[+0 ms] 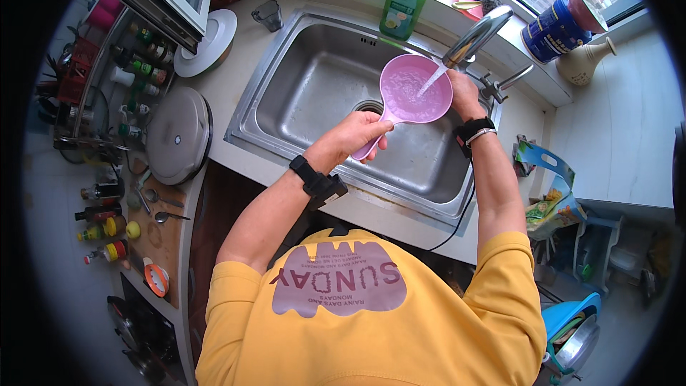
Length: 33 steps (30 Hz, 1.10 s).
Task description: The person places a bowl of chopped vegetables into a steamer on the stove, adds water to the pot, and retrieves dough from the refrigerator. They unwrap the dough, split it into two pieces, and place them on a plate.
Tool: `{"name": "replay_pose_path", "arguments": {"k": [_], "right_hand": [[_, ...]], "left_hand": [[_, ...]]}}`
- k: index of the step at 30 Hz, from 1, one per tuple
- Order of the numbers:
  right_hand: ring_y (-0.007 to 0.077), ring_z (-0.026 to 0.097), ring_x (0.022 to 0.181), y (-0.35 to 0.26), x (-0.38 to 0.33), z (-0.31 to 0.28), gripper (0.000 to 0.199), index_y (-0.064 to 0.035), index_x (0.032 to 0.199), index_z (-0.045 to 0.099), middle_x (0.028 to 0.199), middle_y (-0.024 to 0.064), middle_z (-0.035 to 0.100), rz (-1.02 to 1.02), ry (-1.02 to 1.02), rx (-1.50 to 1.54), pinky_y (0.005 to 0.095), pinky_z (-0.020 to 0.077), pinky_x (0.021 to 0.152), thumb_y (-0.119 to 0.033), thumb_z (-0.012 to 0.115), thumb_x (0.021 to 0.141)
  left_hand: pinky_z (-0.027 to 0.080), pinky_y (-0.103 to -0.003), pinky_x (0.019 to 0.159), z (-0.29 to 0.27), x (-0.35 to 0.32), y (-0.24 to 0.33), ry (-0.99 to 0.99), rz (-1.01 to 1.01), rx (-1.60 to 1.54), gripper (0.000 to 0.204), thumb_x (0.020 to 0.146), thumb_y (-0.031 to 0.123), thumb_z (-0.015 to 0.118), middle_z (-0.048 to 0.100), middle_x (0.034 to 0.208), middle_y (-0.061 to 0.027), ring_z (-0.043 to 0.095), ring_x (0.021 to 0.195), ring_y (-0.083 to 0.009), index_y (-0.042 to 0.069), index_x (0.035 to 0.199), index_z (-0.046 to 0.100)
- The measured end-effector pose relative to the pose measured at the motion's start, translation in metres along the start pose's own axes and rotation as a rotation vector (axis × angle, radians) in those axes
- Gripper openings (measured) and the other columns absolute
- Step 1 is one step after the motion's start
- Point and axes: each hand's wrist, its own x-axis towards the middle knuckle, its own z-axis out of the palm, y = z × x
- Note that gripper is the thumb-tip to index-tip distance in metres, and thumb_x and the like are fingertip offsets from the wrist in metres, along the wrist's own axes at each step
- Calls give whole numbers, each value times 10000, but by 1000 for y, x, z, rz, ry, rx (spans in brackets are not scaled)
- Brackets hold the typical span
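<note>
My left hand (363, 136) is closed round the handle of a pink water dipper (395, 93). The dipper's bowl is over the right part of the steel sink (300, 93). A stream of water runs from the chrome faucet (479, 36) into the bowl, and the water inside it is rippling. My right hand (464, 94) is at the bowl's right side, just below the faucet. Its fingers are hidden behind the bowl and the spout, so their grip does not show. Part of the drain (369, 106) shows beneath the dipper.
A green pump bottle (406, 3) stands behind the sink. Left of it are a clear cup (268, 16), a white lid (207, 43) and a round grey lidded appliance (179, 136). A faucet lever (514, 77) sticks out right. A dark cable (457, 225) hangs by the sink's front.
</note>
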Motion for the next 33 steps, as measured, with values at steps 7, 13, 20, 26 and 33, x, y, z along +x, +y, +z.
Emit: {"name": "replay_pose_path", "arguments": {"k": [7, 13, 20, 26, 33], "right_hand": [[336, 618, 979, 3, 21, -3, 369, -152, 1064, 652, 998, 156, 667, 79, 32, 142, 432, 474, 790, -418, 451, 907], [349, 619, 971, 6, 26, -2, 400, -144, 1080, 660, 983, 165, 669, 69, 20, 176, 437, 476, 801, -435, 443, 911], [356, 617, 971, 5, 23, -1, 381, -144, 1075, 655, 976, 171, 667, 33, 47, 141, 448, 480, 793, -413, 435, 918], [363, 618, 953, 2, 24, 0, 355, -146, 1057, 649, 966, 175, 665, 34, 65, 101, 453, 483, 785, -395, 438, 917], [370, 619, 917, 5, 13, 1, 319, -155, 1031, 639, 934, 169, 666, -55, 47, 58, 457, 483, 768, -395, 466, 913]], "left_hand": [[395, -181, 362, 2, -2, 8, -6, -5, -25, 293, 961, 297, 526, 599, 678, -13, 529, 425, -60, 21, 1041, 583], [400, -188, 363, -3, -8, 9, -31, 29, -38, 248, 950, 295, 544, 606, 673, -17, 533, 422, -65, 50, 962, 579], [403, -193, 360, -4, -14, 10, -32, 38, -52, 245, 943, 302, 558, 611, 672, -20, 536, 420, -68, 59, 927, 584], [387, -173, 370, -5, -15, 12, -28, 22, -25, 294, 963, 290, 522, 594, 678, -6, 526, 427, -52, 23, 1064, 591], [381, -177, 366, -4, -12, 13, 2, -7, -18, 292, 960, 288, 526, 594, 681, -11, 521, 422, -57, 20, 1059, 585]]}}
